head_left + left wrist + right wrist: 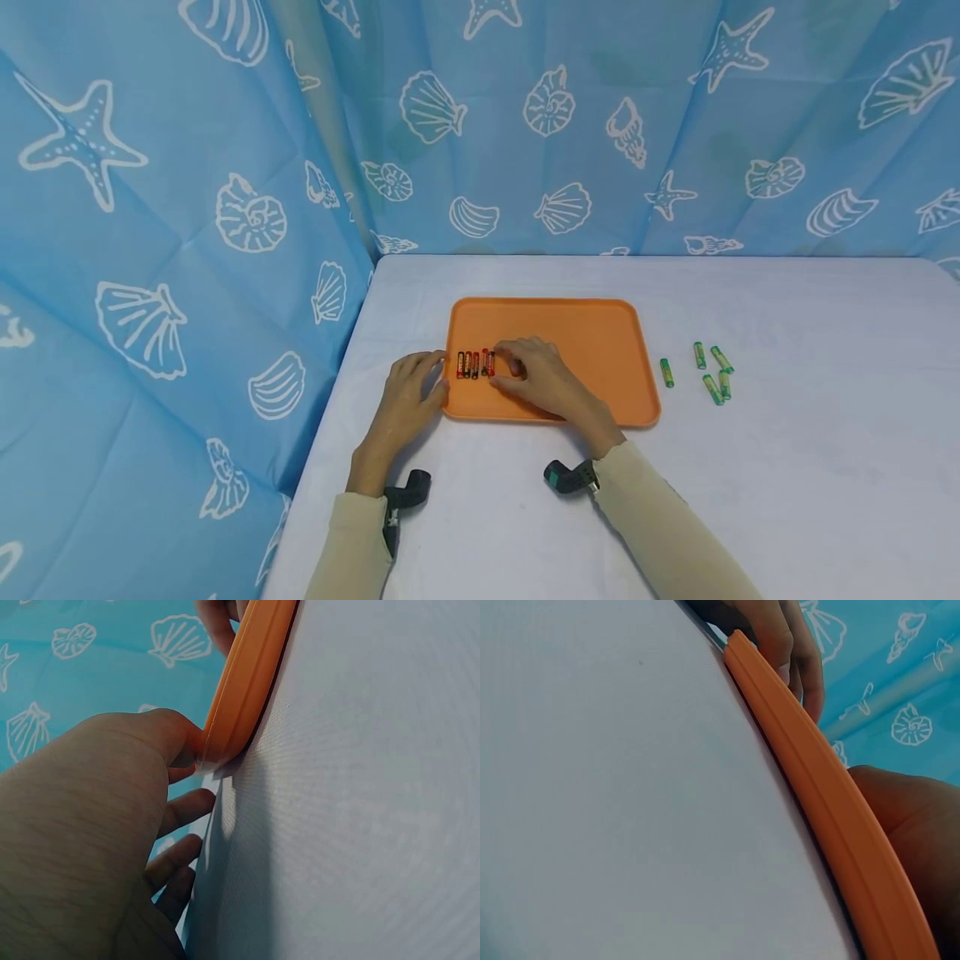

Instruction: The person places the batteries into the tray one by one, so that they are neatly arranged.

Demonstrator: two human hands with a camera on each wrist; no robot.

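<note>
Several red-and-black batteries [467,365] lie side by side in a row on the left part of an orange tray [570,333]. My right hand [543,379] reaches over the tray's front rim, its thumb and forefinger curled at the two ends of the rightmost battery [491,364], which it pinches. At the tray's left rim, my left hand [408,396] rests with thumb and fingers spread. In the left wrist view, the left thumb touches the tray's corner [225,742], while the other fingers are loose and apart. Batteries are hidden in both wrist views.
Several green batteries [713,389] lie loose on the white tablecloth [825,433] to the right of the tray. A blue shell-patterned curtain [510,167] hangs along the table's back and left sides. Each wrist wears a black camera mount [408,492].
</note>
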